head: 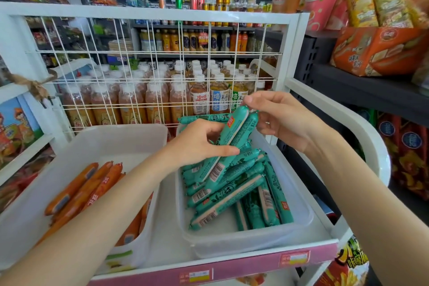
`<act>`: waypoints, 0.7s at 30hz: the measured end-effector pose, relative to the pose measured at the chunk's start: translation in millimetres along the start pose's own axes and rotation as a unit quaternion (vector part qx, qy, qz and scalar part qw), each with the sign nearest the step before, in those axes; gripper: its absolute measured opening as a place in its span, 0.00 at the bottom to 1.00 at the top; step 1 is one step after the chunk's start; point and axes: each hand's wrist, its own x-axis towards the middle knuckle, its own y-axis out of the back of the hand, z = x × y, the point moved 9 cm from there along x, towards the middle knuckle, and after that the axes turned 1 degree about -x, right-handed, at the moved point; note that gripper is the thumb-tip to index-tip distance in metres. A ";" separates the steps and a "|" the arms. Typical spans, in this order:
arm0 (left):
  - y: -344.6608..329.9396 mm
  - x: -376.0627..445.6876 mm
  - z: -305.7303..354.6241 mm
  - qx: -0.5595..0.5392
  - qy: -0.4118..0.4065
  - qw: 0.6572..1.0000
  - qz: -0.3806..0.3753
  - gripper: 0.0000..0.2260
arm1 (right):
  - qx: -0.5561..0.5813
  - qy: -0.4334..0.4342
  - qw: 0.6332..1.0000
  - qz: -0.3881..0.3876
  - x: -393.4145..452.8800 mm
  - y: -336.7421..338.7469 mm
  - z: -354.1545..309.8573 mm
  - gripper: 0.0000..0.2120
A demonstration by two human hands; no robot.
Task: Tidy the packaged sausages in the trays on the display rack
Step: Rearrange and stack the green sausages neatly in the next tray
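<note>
your left hand (204,139) curls around a bundle of green sausages (232,132), thumb beneath; your right hand (274,116) pinches their top ends, above the right tray (299,213).

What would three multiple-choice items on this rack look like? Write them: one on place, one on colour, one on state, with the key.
1. Where does the tray of orange sausages sit?
A. left of the tray of green ones
B. right of it
C. on the shelf below

2. What colour are the sausages held in the hands?
A. orange
B. teal green
C. yellow

3. How do the green sausages in the right tray lie?
A. in one neat row
B. upright
C. piled crisscross

Key: 1 A, the orange tray is at the left of the same shelf. 2 B, the left hand and right hand both keep a grip on teal packs. 3 C, the packs overlap at differing angles.
</note>
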 end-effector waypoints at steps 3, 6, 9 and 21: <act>1.1 -0.4 2.9 0.009 -0.010 1.000 0.006 0.09 | 0.042 -0.001 0.999 -0.009 0.7 1.0 -0.4 0.07; 2.9 0.4 3.9 0.010 -0.011 1.000 0.014 0.09 | 0.065 -0.003 0.998 -0.009 1.5 2.9 0.4 0.07; 8.0 1.6 3.5 0.010 -0.008 0.999 0.031 0.09 | 0.115 -0.003 0.993 0.010 1.3 6.4 1.9 0.08; 14.5 1.0 6.3 0.002 0.000 0.999 0.040 0.09 | 0.183 -0.004 0.983 0.007 2.1 7.7 0.4 0.06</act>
